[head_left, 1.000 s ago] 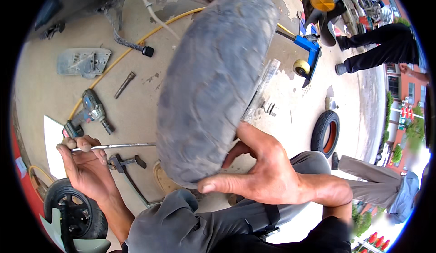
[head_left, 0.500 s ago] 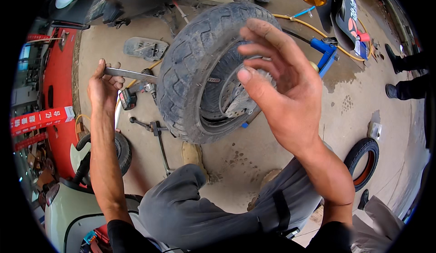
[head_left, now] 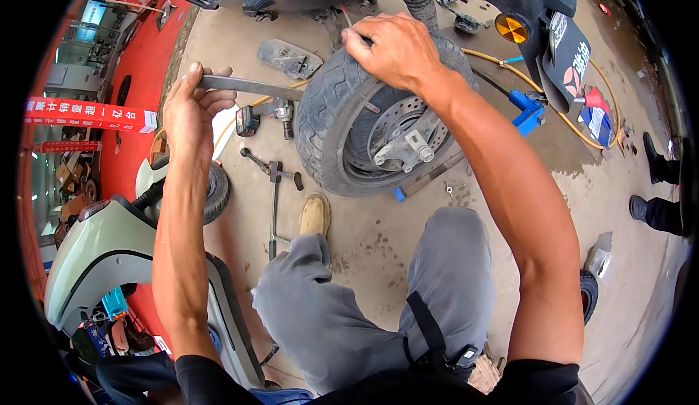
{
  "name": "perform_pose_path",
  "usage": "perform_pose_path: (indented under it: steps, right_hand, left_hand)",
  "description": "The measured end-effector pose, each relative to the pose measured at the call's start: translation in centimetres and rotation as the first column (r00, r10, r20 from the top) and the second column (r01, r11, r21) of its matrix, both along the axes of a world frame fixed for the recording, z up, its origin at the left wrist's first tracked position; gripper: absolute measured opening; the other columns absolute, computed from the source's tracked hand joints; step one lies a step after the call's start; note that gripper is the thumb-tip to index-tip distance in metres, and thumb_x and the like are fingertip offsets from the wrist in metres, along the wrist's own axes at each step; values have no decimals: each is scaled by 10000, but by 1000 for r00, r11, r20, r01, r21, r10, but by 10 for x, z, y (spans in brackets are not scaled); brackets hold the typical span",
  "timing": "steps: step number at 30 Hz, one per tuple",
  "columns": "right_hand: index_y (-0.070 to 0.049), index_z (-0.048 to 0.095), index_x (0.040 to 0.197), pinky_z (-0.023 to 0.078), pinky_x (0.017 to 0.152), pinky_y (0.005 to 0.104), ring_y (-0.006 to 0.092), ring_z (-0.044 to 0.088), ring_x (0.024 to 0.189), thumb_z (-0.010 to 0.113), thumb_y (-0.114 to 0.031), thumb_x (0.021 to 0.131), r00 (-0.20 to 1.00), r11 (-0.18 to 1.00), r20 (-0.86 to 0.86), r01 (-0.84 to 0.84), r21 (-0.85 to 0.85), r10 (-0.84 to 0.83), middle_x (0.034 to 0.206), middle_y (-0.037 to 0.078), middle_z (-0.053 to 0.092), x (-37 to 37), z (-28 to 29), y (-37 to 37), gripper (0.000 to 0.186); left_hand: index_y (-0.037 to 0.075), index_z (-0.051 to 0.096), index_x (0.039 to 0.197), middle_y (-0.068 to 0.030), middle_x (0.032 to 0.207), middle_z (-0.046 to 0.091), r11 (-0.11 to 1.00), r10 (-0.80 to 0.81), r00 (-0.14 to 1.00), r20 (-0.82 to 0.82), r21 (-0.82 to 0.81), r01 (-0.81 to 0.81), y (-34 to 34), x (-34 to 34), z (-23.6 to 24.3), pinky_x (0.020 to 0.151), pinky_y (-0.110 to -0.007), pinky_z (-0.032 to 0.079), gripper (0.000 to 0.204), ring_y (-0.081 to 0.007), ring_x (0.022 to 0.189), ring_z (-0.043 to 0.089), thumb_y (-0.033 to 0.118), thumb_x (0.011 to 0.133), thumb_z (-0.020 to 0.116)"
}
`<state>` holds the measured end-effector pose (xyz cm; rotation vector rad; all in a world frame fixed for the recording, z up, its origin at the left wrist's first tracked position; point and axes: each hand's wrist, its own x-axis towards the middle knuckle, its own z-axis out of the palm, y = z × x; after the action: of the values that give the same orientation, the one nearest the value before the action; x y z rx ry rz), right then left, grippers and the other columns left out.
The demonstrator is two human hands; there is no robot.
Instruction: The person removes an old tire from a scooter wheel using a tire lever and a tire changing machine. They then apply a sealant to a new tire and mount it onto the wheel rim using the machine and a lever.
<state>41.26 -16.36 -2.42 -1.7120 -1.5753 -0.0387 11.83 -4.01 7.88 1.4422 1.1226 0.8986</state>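
A black scooter tyre (head_left: pixel 317 132) stands tilted in front of me, around a wheel with a drilled brake disc (head_left: pixel 389 125) and a grey metal bracket (head_left: pixel 404 150). My left hand (head_left: pixel 191 110) is closed on one end of a flat metal tyre lever (head_left: pixel 251 85); the lever's other end meets the tyre's upper left side. Over the top of the tyre lies my right hand (head_left: pixel 397 48), fingers curled on the tread. Its fingertips are partly hidden, and a small dark thing by the thumb is too small to tell.
A cordless power tool (head_left: pixel 247 121) and a long-handled wrench (head_left: pixel 274 201) lie left of the tyre. Right of it are a blue tool (head_left: pixel 526 110) and a yellow hose (head_left: pixel 484 57). A pale scooter (head_left: pixel 95 259) stands at lower left; a person's shoes (head_left: pixel 650 159) show at far right.
My right hand has come down from in front of the wheel onto the tyre's top. The left hand still holds the lever against the tyre. My view has shifted.
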Motion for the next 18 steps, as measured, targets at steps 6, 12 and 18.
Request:
perform_pose_path:
  steps: [6, 12, 18]
  right_hand:
    - [-59, 785, 1082, 493, 1021, 513, 425, 681, 1051, 483, -433, 1048, 971, 993, -207, 112, -43, -119, 1082, 214, 766, 29, -16, -15, 482]
    - [-40, 766, 1001, 504, 982, 534, 457, 682, 992, 468, -396, 1061, 942, 985, -287, 173, -27, -173, 1029, 228, 760, 44, -27, -23, 468]
    - [-44, 763, 959, 517, 934, 540, 447, 690, 949, 492, -353, 1057, 951, 981, -273, 176, 85, -147, 976, 212, 760, 56, -33, -22, 423]
  left_hand:
    - [-18, 655, 1135, -178, 1088, 776, 961, -72, 992, 107, 275, 40, -1, 81, 19, 1015, -408, 544, 262, -273, 1073, 734, 236, 1100, 601]
    - [85, 533, 951, -42, 735, 498, 985, -173, 813, 556, 121, 127, 0, 156, 13, 753, -366, 434, 318, -209, 747, 530, 353, 1047, 674]
    - [134, 501, 857, 22, 673, 367, 988, -145, 827, 543, 127, 90, -4, 169, 12, 662, -327, 328, 323, -147, 623, 360, 331, 1037, 683]
